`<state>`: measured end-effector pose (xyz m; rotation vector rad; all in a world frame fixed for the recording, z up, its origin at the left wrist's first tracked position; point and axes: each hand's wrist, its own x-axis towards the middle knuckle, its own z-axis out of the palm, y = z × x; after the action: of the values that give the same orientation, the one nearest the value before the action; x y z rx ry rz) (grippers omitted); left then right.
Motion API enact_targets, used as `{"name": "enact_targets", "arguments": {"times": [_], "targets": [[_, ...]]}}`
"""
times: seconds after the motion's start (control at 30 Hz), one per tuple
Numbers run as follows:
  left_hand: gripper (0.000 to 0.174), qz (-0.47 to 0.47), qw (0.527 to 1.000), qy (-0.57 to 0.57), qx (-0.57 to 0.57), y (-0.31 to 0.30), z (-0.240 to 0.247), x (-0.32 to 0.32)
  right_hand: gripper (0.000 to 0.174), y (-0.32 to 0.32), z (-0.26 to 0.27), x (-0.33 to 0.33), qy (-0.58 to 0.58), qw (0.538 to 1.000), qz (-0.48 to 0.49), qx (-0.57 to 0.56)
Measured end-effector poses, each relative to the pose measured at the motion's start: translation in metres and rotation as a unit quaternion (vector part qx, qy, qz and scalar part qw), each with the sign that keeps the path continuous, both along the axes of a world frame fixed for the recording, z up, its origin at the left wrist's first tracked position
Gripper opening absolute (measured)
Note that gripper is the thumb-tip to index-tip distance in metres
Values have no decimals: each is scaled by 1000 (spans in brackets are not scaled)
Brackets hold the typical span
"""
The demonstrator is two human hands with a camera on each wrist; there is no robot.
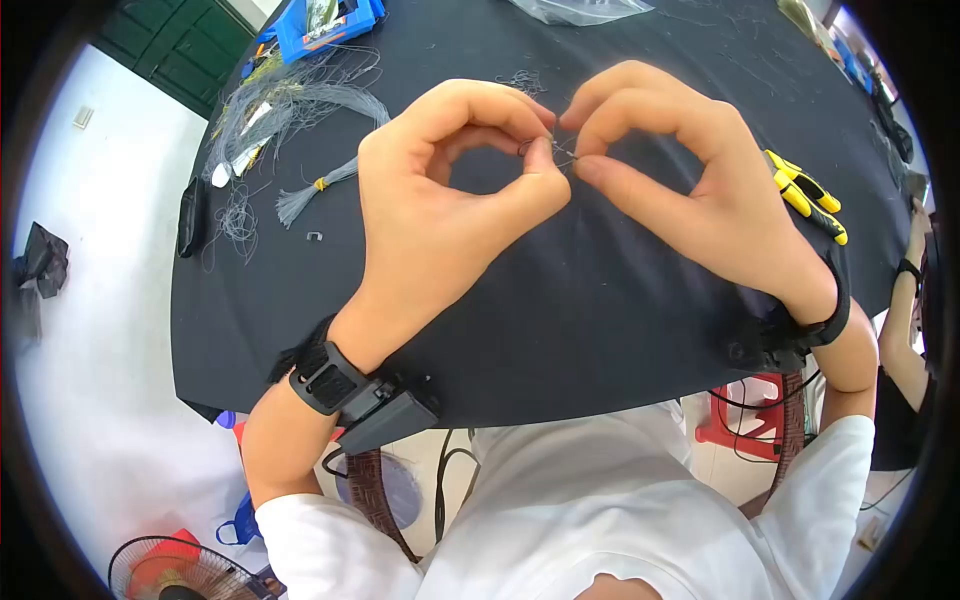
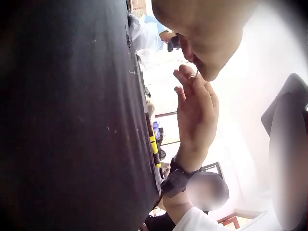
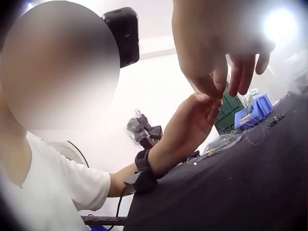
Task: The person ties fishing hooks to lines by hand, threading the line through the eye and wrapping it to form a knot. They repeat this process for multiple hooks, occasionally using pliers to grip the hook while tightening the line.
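Over the black-covered table (image 1: 560, 340), my two hands meet fingertip to fingertip. Thumb and forefinger of my left hand (image 1: 425, 200) pinch a small dark hook-like piece (image 1: 523, 148); its curve shows beside the fingertips. Thin clear line (image 1: 564, 153) crosses the small gap between the hands, and my right hand (image 1: 700, 145) pinches it between thumb and forefinger. A thin curved bit of metal (image 2: 195, 74) glints at the fingertips in the left wrist view. Most of what is held is hidden by the fingers.
At left lie tangled clear line (image 1: 290, 105), a bundle tied in yellow (image 1: 320, 184) and a black case (image 1: 190, 217). Behind them stands a blue bin (image 1: 325, 32). Yellow-handled pliers (image 1: 808, 195) lie at right, near another person's arm (image 1: 904, 310). A plastic bag (image 1: 580, 9) is at the back.
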<state>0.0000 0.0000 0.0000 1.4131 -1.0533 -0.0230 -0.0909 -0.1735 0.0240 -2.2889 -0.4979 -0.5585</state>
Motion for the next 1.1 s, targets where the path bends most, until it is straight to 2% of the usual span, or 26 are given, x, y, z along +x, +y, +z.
{"name": "enact_targets", "arguments": {"times": [0.47,0.83,1.1], "targets": [[13,15,999,-36,-3,0,-2,5,11,-7,21,-20,35,992,-30,-120],[11,45,997,-65,-2,2,-2,12,13,-13,37,-64,128,974,-107,-155],[11,50,997,-66,-5,3,-2,15,15,-24,34,-98,130,966,-161,-154]]}}
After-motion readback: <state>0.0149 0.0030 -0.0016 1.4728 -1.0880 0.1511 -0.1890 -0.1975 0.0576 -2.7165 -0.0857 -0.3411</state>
